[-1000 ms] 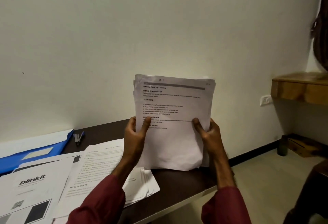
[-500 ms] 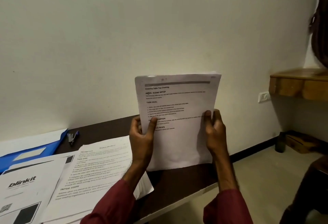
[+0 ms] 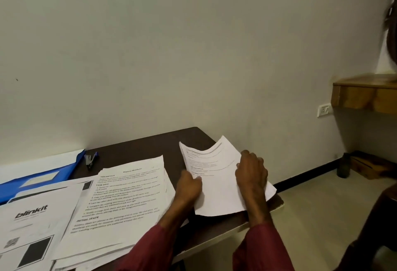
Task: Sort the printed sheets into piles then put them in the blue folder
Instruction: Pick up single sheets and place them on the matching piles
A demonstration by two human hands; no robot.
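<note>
- The left hand (image 3: 189, 187) is gripping the left edge of a stack of printed sheets (image 3: 217, 193), its thumb lying on the top page and its fingers tucked underneath.
- The right hand (image 3: 251, 174) is holding the same stack by its right side, with its fingers curling down over the paper. Its thumb is hidden.
- The stack is lying low over the right end of the dark table (image 3: 139, 148), printed side up. Its far edge is bowing upward and its near right corner is jutting past the table's edge. Whether the underside is touching the tabletop is not clear.
- Just to the left, a shoelaces pile (image 3: 120, 202) is resting flat on the table, and the left wrist is crossing over its right margin.
- Further left, a blinkit pile (image 3: 32, 223) is overlapping the shoelaces pile's left side.
- The blue folder (image 3: 43, 178) is lying at the far left, partly under the blinkit pile, with a white sheet showing behind it.
- A dark stapler (image 3: 91, 160) is sitting just beside the folder's right corner, near the wall.
- Maroon sleeves (image 3: 150, 249) are covering both forearms.
- On the right, a wall socket (image 3: 324, 110) is sitting beside a wooden shelf (image 3: 365, 99), and a dark bottle (image 3: 343, 167) is standing on the floor below.
</note>
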